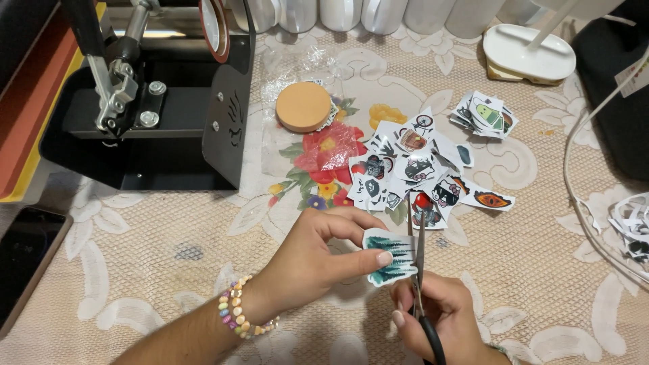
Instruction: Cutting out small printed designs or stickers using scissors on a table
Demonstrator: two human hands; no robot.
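While the left hand (318,253) pinched a small paper cutout (391,257) printed with dark green trees, the right hand (439,314) worked a pair of scissors (419,270) whose blades rose along the cutout's right edge. The left fingers (382,257) were closed narrow on the cutout, thumb over its lower left part; the right fingers were curled through the black scissor handles, holding them firmly. The cutout sat low in the view, at about six o'clock from the pile of cutouts (416,172), just above the lace-patterned cloth of the counter (155,257).

Judged by its look, the cutout was thin, light and floppy, glossy on its face, easily creased or torn; a grip near its left margin, away from the blades, seemed the safest hold.

At eleven o'clock from the hands stood a black metal press (155,108) with bolts and a lever. A round, matte orange disc (303,106) lay at twelve o'clock, beside crinkled clear plastic (324,152). A smooth white lamp base (529,54) rested at one o'clock, white paper trimmings (632,226) at three o'clock. A beaded bracelet (238,314) circled the left wrist.
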